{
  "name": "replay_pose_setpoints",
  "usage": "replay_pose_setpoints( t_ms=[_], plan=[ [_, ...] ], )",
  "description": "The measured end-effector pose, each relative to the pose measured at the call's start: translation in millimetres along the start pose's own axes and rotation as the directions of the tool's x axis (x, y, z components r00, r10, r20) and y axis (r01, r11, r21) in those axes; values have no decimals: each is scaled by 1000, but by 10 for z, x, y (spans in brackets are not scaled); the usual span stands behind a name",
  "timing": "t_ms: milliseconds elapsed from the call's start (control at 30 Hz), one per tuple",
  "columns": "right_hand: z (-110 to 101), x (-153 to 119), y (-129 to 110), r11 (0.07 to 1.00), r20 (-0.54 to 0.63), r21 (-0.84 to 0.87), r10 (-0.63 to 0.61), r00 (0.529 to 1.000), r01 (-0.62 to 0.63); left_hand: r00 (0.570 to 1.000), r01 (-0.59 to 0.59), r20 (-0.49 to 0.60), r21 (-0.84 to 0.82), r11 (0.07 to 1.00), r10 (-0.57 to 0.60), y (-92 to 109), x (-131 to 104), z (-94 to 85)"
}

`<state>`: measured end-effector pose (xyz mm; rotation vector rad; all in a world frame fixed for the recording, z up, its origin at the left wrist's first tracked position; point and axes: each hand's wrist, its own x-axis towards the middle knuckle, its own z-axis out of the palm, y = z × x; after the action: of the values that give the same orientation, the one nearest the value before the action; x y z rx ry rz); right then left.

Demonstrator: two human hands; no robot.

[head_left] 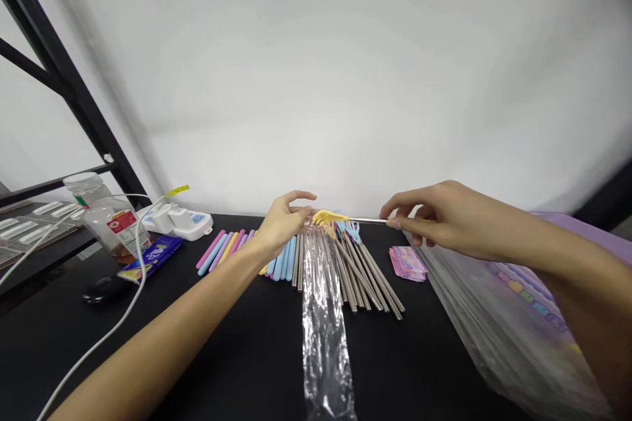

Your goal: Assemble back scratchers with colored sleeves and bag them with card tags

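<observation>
"In the head view, what's the right hand (437, 214) doing?"
"Pinching the metal rod of a yellow-headed back scratcher (363, 219)."
"And the left hand (277, 225)?"
"Half open, thumb by the top of a clear plastic sleeve (323, 329); I can't tell whether it grips that."
"Where's the scratcher?"
"Level between both hands, yellow head at the sleeve's top; more scratchers (368, 276) lie fanned on the black table (241, 362)."

The one head-worn camera looks forward and slightly down over the black tabletop (251, 362) toward the white wall (345, 79), near enough that the left hand (280, 222) and right hand (434, 218) reach mid-frame.
</observation>
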<state>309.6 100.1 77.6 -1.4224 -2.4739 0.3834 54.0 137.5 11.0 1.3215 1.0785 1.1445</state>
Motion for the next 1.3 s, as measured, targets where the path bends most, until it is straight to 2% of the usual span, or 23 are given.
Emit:
replay_pose_setpoints(
  t_ms=[167,400,500,733,833,933,1133,1233,1300],
  plan=[
    [-23,-19,55,999,50,-29,-30,998,32,1000,11,24,35,999,-12,5,0,14],
    [-54,-46,105,998,83,-62,-7,997,12,975,-191,144,172,966,167,-69,-17,32],
    [-59,-61,124,999,76,-54,10,997,-6,965,-237,162,209,949,205,-72,-35,27],
    [-48,-79,168,998,99,18,62,993,-64,972,-227,112,228,947,206,-44,-56,28],
    [-45,-81,130,999,97,23,37,995,-39,971,-213,146,168,962,190,-53,-49,47],
    [-46,-85,115,998,100,31,42,994,-46,966,-221,177,177,959,189,-61,-54,65],
    [-60,-85,134,999,-8,-42,9,1000,-9,975,-193,151,187,963,166,-37,-93,83],
    [-53,-75,102,999,-35,-54,7,999,-8,986,-166,66,215,962,156,-33,-78,80],
    [-37,-71,72,999,-8,-50,14,1000,-14,991,-132,5,141,981,133,-23,-61,85]
  ],
)
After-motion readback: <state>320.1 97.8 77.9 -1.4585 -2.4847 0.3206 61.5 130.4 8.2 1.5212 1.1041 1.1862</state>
